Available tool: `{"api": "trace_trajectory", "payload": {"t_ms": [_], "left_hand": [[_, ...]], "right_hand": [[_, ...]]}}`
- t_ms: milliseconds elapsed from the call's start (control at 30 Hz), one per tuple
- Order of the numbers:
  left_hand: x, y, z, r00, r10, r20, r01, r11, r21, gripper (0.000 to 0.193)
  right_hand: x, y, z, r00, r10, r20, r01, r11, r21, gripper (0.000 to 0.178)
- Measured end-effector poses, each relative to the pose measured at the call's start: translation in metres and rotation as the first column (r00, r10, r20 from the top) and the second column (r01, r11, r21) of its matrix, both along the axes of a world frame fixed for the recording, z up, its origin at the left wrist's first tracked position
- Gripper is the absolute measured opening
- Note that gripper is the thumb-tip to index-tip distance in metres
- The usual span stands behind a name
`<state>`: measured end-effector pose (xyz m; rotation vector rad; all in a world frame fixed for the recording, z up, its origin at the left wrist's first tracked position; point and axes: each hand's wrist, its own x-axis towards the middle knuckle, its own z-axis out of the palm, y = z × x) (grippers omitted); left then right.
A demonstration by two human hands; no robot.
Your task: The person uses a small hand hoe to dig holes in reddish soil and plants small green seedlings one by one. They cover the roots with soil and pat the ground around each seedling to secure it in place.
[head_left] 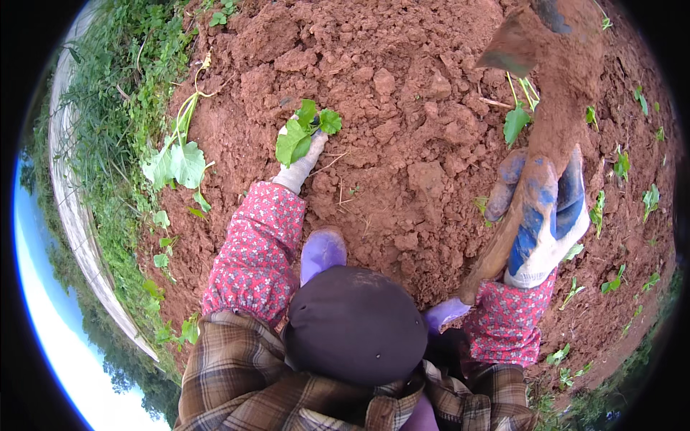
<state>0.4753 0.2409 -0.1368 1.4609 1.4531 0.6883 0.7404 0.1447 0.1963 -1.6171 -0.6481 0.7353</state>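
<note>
My left hand [311, 155], in a pale soiled glove, is down at the red soil left of centre. It holds a leafy green seedling [292, 144], whose leaves cover most of the fingers. On the right, my right hand [540, 233], gloved in white and blue, grips a hoe by its wooden handle [491, 258]. Clinging red soil coats the hoe's head and upper part. Its metal blade [512, 44] is raised at the upper right, tilted, and the handle slants down toward my right boot [445, 314].
Loose, lumpy red soil [388, 144] spreads ahead of me. A wilted plant [180, 161] lies at the left, beside grassy weeds [118, 144] and a pale path edge [68, 179]. Another plant [516, 122] lies under the hoe blade. Several small seedlings [622, 165] dot the right side.
</note>
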Motion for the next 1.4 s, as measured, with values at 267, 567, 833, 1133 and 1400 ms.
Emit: {"api": "trace_trajectory", "payload": {"t_ms": [267, 567, 833, 1133, 1400], "left_hand": [[0.014, 0.004, 0.055, 0.996, -0.027, 0.080, 0.008, 0.975, 0.221, 0.040], [0.019, 0.003, 0.054, 0.995, 0.005, 0.104, -0.027, 0.977, 0.212, 0.035], [0.002, 0.006, 0.084, 0.986, -0.142, 0.091, 0.129, 0.982, 0.140, 0.045], [-0.116, -0.075, 0.154, 0.912, 0.161, -0.377, -0.195, 0.979, -0.052, 0.028], [-0.133, 0.008, 0.136, 0.393, -0.709, -0.586, 0.198, 0.687, -0.699, 0.053]], "right_hand": [[-0.059, 0.034, -0.132, 0.511, 0.850, 0.129, -0.388, 0.362, -0.847, 0.051], [-0.022, 0.024, -0.093, 0.575, 0.416, 0.705, -0.339, 0.905, -0.258, 0.044], [-0.054, 0.004, -0.170, 0.487, 0.861, 0.150, -0.393, 0.369, -0.842, 0.046], [0.038, 0.001, -0.072, 0.619, 0.687, 0.381, -0.444, 0.706, -0.551, 0.050], [0.047, 0.073, -0.073, 0.458, 0.636, 0.621, -0.267, 0.765, -0.586, 0.040]]}}
